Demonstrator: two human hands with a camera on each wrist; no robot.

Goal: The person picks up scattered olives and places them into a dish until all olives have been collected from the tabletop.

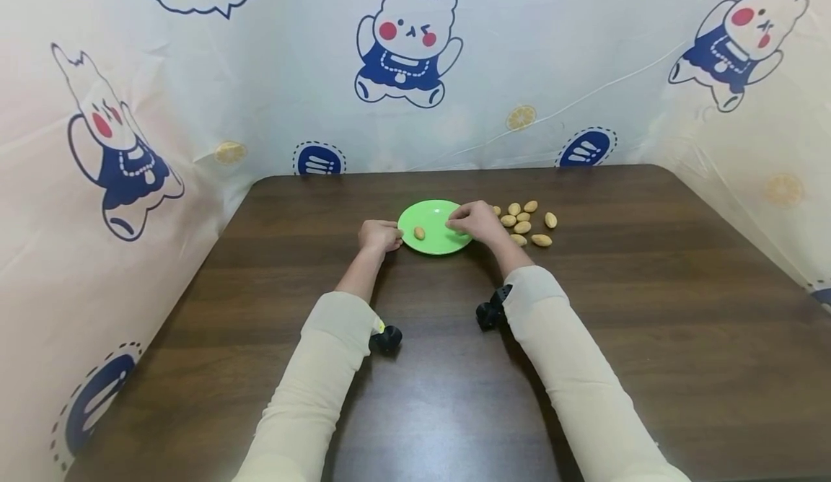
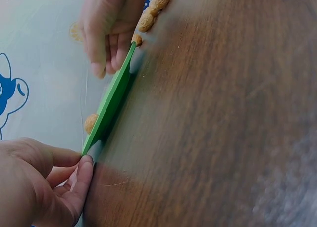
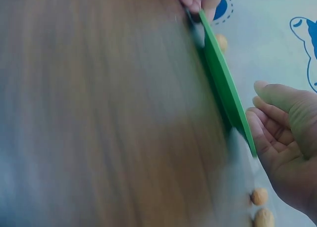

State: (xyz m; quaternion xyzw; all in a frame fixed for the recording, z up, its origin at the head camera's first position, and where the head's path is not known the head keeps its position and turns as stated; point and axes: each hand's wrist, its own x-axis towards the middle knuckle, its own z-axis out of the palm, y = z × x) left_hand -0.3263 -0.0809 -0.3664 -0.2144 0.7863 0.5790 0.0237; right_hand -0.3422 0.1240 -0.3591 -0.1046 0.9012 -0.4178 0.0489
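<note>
A green plate [image 1: 431, 244] lies near the table's far edge. My left hand [image 1: 380, 235] pinches its left rim, thumb on one side and fingers on the other, as the left wrist view [image 2: 49, 180] shows. One peanut [image 1: 419, 233] rests on the plate's left part. Over the right part of the plate is my right hand [image 1: 477, 221], its loosely bent fingers [image 3: 270, 128] close to the rim. No peanut shows between that thumb and the fingertips in the right wrist view.
Several peanuts [image 1: 522, 227] lie scattered on the table just right of the plate, partly behind my right hand. The brown wooden table [image 1: 428, 395] stretches toward me. A cartoon-printed cloth [image 1: 273, 92] hangs behind it and along both sides.
</note>
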